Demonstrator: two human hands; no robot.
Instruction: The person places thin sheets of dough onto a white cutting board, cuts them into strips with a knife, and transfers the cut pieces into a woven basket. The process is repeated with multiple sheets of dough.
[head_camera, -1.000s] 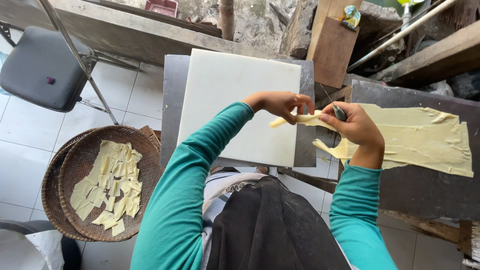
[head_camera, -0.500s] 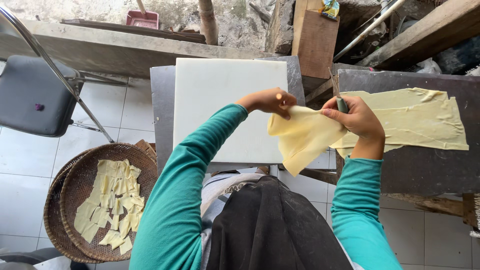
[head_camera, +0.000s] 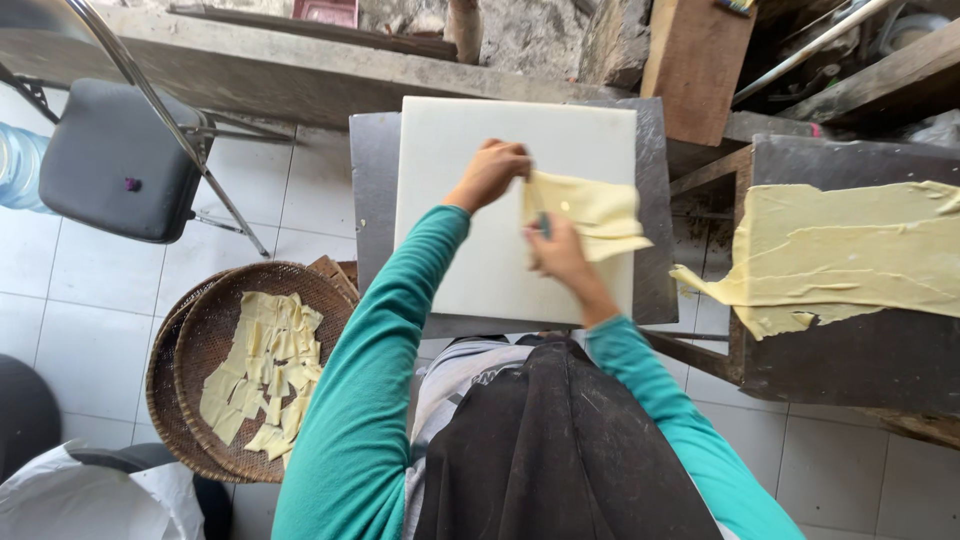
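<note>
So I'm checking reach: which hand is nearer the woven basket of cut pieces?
Left. The left hand is over the white board, basket side; the right hand sits farther right.

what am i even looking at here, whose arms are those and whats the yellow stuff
This is a camera worn on a person's head, looking down at their own arms in teal sleeves. There is no machine here. The left hand and right hand hold a pale yellow sheet over a white cutting board. More yellow sheets lie on a dark table to the right. A woven basket of cut yellow pieces sits on the floor at left, near a folding chair.
</note>
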